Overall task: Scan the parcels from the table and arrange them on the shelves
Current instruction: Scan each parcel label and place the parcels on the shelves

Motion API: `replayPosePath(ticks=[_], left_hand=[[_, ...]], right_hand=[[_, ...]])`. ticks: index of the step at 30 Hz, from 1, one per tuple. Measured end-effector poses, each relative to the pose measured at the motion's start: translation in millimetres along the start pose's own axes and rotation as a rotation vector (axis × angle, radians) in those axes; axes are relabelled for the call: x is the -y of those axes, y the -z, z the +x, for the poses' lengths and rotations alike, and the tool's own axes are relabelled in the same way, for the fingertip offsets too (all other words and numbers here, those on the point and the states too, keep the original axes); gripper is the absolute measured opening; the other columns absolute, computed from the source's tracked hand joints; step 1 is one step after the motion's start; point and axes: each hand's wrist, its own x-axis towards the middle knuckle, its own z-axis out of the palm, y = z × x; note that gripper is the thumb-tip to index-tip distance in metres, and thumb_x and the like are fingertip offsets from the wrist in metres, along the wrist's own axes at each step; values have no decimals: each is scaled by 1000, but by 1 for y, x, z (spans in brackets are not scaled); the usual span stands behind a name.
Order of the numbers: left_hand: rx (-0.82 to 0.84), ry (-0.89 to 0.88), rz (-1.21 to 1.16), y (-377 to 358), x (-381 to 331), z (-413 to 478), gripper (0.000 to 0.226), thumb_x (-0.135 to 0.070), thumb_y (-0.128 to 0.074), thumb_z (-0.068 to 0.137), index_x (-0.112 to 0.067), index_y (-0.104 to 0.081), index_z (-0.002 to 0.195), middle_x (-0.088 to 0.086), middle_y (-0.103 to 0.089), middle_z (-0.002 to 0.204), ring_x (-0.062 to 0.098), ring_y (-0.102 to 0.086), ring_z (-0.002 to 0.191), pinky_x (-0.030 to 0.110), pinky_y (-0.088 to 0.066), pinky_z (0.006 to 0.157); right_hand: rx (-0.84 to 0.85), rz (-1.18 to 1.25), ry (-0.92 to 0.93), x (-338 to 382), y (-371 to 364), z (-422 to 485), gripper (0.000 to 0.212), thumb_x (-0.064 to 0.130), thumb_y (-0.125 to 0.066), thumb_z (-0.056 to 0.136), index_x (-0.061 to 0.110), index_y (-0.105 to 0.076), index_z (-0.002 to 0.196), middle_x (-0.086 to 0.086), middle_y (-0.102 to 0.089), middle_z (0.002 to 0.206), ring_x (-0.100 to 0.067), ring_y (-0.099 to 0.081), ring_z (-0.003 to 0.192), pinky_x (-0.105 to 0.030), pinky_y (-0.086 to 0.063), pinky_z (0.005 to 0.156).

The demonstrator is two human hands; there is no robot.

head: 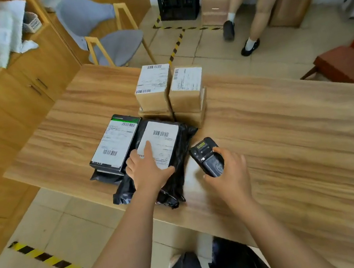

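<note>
1. Your left hand (149,169) lies flat on the black poly-bag parcel (182,151). Its fingers are straight and spread across the white shipping label (162,136), with the thumb out along the label's near edge.
2. That parcel is a soft, crinkled black bag. Its label faces up, with a barcode near the far end and printed lines below. It sits at the near edge of the wooden table (290,137), with one loose end overhanging.
3. Your right hand (227,172) is curled round a black handheld scanner (207,156), just right of the bag, its small screen facing up.
4. Against the bag's left side lies a flat black box (115,142) with a labelled top. Behind them, cardboard boxes (155,99) stand stacked two high, side by side.
</note>
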Motion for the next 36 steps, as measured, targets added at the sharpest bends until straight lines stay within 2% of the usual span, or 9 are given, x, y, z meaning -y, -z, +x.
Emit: replayPosePath(ticks=[4,8,10,15,18,26,30,33,36], left_hand=[[-133,-254,52,10,4,-6,103,-48,-73,65,-31,-17,149,13,-13,147,33,-12,133,48,-8,114],[-194,-517,149,23,7,-3,104,-39,-77,62,-29,-23,150,17,-16,151,35,-12,133,49,-8,112],[-210,-623,200,29,7,-1,106,-37,-80,61,-27,-24,150,18,-17,152,34,-9,133,47,-3,111],[-184,-848,330,39,6,-2,104,-35,-78,68,-26,-18,152,18,-11,154,35,-1,136,46,5,112],[-153,-929,383,38,0,-9,100,-34,-75,74,-27,-12,153,16,-5,156,36,1,140,46,5,115],[-114,-1085,413,27,-15,-33,98,-34,-70,80,-28,-5,153,16,2,157,36,7,142,46,10,116],[-106,-1142,413,20,-26,-45,98,-33,-70,81,-28,-4,153,16,2,157,36,6,143,47,9,116],[-131,-1201,343,11,-32,-50,100,-30,-77,74,-26,-16,152,18,-7,157,36,2,140,47,6,115],[-118,-1195,335,5,-42,-68,100,-36,-74,75,-28,-11,152,16,-3,156,34,5,139,45,9,114]], right_hand=[[-65,-52,28,11,9,-5,68,19,-78,65,24,-54,129,6,-56,120,-19,-41,109,-29,-38,78],[-45,-291,141,20,26,-4,71,14,-74,67,23,-49,133,1,-53,127,-23,-41,110,-28,-37,82],[-12,-436,171,27,38,-5,72,13,-72,70,24,-45,135,1,-49,127,-23,-41,113,-27,-37,80],[-16,-680,157,43,65,-30,70,5,-66,74,24,-40,136,-2,-46,127,-25,-39,117,-39,-48,78],[-36,-800,142,50,77,-53,64,5,-65,78,21,-41,135,-4,-46,127,-26,-40,118,-35,-43,74],[-1,-954,57,52,99,-99,63,9,-67,80,17,-39,135,-9,-44,128,-27,-39,120,-34,-38,88],[1,-982,5,46,108,-113,65,10,-69,79,18,-38,136,-8,-43,127,-27,-37,119,-33,-37,87],[-5,-981,-38,39,117,-124,68,10,-69,80,18,-35,138,-7,-41,129,-26,-37,120,-31,-37,85],[-38,-901,-117,25,125,-140,74,12,-72,78,21,-33,141,-6,-42,133,-25,-35,123,-31,-40,85]])
